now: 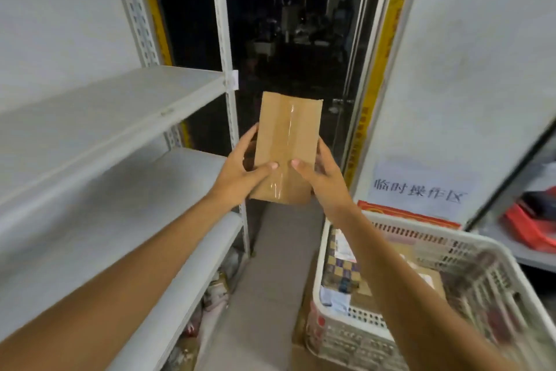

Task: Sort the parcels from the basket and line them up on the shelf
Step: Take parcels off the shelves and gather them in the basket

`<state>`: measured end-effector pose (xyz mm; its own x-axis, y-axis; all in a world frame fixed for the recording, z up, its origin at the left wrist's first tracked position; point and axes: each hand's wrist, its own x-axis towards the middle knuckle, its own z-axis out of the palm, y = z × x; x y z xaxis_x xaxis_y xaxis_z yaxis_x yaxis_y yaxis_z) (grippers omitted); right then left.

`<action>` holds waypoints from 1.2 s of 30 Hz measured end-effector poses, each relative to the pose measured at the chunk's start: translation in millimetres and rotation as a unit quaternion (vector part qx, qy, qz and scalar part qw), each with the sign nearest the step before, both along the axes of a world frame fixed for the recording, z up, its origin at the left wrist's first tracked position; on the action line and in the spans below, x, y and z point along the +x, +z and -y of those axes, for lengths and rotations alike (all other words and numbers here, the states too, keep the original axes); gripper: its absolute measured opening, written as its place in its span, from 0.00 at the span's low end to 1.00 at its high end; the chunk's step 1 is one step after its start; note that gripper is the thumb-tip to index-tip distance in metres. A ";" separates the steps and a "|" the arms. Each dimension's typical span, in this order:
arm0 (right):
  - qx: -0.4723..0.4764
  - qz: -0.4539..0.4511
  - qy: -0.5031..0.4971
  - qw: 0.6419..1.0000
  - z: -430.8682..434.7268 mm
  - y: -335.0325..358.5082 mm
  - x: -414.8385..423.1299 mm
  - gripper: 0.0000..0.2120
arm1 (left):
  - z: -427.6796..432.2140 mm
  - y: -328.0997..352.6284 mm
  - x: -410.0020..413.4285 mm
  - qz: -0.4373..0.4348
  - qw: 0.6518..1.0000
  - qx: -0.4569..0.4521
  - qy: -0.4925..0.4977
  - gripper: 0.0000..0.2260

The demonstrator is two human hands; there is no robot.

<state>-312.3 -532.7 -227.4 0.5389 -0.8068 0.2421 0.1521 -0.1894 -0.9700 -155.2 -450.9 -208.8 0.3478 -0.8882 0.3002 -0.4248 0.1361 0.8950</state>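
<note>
Head view: one brown cardboard parcel (pixel 287 148), taped down its middle, is held upright in mid-air between the shelf (pixel 105 106) on the left and the basket (pixel 346 337) on the right, touching neither. It is gripped at its lower half by both hands: the left hand (pixel 240 169) is wrapped round the left edge with the thumb laid across the front, and the right hand (pixel 323 181) is wrapped round the right edge in the same way, thumb tips nearly meeting over the tape. No parcels are seen on the two shelf boards in view, the upper one and the lower board (pixel 120 205) beneath it, so no line-up is judged to be started there. Some bagged items (pixel 216 292) are seen below the lower board, too blurred to be identified. Several parcels (pixel 340 274) are left in the white basket, partly hidden by the right forearm. The task is judged to be at an early stage: one parcel is lifted out but not yet placed, and the rest of the basket is left to be sorted. A paper sign (pixel 418 190) is fixed to the panel behind the basket, and a red object (pixel 532 220) lies on a surface at far right.
</note>
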 end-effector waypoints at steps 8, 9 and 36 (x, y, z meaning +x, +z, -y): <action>0.136 -0.060 -0.157 0.976 -4.4 -97.3 -143.9 0.36 | 50.7 -102.0 -137.7 -0.041 0.985 0.121 -0.116 0.35; 0.149 -0.064 -0.167 0.972 -4.5 -105.8 -157.8 0.36 | 53.8 -112.4 -150.7 -0.047 0.982 0.131 -0.128 0.35; 0.310 -0.209 -0.295 0.879 125.8 -252.3 -308.1 0.29 | 221.5 -276.9 -295.7 -0.147 0.896 0.365 -0.204 0.33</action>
